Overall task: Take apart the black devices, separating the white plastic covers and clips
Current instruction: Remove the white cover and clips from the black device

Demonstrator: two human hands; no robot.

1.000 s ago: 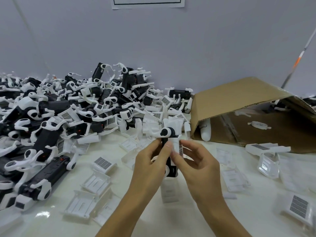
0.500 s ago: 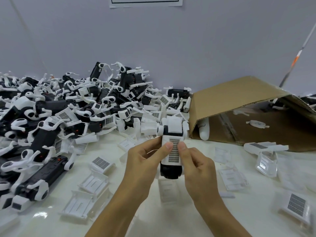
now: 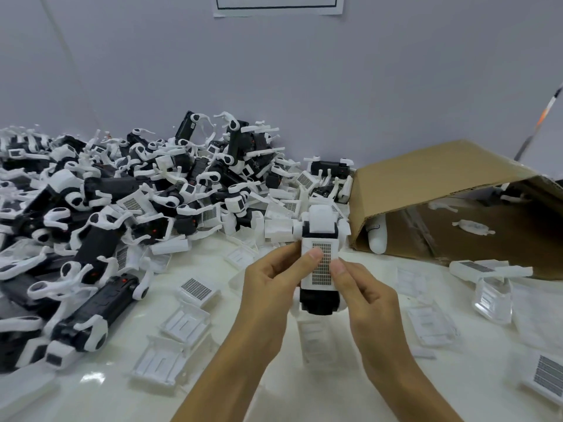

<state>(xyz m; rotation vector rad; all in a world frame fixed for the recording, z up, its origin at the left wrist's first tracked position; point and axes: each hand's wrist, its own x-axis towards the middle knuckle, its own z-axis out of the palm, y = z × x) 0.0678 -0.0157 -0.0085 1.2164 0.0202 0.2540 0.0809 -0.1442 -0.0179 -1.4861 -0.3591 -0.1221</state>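
Thumbs of the left hand (image 3: 271,287) and right hand (image 3: 362,296) press the white cover (image 3: 320,263) while both hands grip the black device (image 3: 320,300) above the table (image 3: 274,376). Uneven thumb pressure could snap the cover's catches, I judge, or let the device slip.

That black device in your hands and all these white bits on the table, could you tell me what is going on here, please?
A person is taking black devices apart. Both hands hold one black device upright above the table: the left hand and right hand press their thumbs on its white grid-patterned cover, which is still attached. A pile of devices waits on the left, loose covers lie around, and a cardboard box lies tipped on the right.
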